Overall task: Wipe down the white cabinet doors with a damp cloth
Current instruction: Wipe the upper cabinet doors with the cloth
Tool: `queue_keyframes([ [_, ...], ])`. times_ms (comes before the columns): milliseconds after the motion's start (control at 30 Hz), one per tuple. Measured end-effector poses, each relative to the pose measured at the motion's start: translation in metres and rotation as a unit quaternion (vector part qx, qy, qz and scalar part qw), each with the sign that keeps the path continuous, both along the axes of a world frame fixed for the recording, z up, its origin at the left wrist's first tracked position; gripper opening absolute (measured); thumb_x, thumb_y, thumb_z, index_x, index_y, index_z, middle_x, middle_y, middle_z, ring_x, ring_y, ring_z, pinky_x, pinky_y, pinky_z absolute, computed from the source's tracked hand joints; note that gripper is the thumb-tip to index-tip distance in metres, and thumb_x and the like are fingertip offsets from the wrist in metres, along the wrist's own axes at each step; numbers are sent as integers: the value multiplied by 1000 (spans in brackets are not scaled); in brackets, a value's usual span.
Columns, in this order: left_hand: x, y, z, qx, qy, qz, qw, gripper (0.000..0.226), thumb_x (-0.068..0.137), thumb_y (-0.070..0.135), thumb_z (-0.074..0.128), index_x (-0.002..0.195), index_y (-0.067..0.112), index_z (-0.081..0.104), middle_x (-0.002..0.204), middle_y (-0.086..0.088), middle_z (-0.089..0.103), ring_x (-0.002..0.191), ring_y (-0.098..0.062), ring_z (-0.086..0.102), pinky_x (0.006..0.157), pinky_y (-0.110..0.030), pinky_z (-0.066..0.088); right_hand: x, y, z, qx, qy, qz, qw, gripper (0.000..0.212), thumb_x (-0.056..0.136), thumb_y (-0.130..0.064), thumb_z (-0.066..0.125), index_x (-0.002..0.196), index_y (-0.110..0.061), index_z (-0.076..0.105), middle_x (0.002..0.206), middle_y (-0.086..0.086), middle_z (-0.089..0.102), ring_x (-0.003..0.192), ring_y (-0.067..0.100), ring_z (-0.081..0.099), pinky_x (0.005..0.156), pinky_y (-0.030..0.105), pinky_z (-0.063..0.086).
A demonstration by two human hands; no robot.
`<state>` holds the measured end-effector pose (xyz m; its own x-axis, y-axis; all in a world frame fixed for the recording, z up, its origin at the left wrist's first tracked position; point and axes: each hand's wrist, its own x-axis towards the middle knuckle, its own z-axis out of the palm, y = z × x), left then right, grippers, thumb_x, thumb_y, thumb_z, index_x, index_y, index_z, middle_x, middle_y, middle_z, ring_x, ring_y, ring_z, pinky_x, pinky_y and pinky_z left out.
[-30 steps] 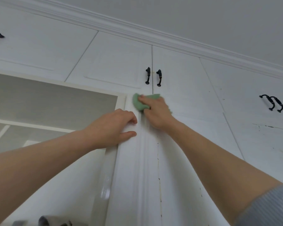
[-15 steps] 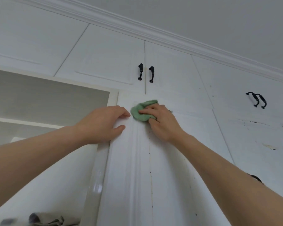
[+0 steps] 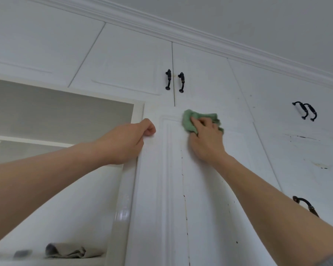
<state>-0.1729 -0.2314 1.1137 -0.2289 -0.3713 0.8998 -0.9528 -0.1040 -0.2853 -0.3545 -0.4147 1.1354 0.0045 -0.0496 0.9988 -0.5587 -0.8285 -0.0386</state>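
Two hands work high on the tall white cabinet door [image 3: 210, 198]. The right hand [image 3: 206, 137] presses a bunched green cloth [image 3: 188, 121] against the door's top panel, fingers curled over it, just below the pair of black handles [image 3: 174, 81] on the upper doors. The left hand [image 3: 127, 143] grips the door's left edge, fingers wrapped round it and out of sight behind.

Since a second ago the cloth has slid rightward, off the moulded frame near the edge and onto the flat panel, while the left hand has kept its hold. That suggests the top-left corner is done and the stroke is now crossing the top; the dark specks [image 3: 186, 208] further down look untouched, so most of this door likely remains.

No brand, label or writing can be read anywhere. A grey folded rag [image 3: 69, 250] lies on the shelf [image 3: 46, 261] at lower left.
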Motion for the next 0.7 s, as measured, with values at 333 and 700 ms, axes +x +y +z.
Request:
queue_keyframes([
  [333, -2, 1, 5, -14, 13, -21, 1000, 33, 100, 7, 41, 124, 28, 49, 119, 19, 62, 104, -8, 56, 79, -23, 39, 2, 23, -15, -38, 125, 237, 963, 39, 94, -13, 45, 126, -23, 66, 124, -8, 50, 118, 11, 46, 100, 21, 33],
  [700, -4, -6, -5, -117, 22, -106, 987, 40, 96, -5, 39, 128, 15, 52, 125, 0, 59, 116, -15, 57, 95, -27, 41, 33, 52, -44, -97, 181, 230, 951, 29, 84, -13, 64, 110, -23, 70, 105, -3, 55, 94, 18, 56, 85, 31, 46],
])
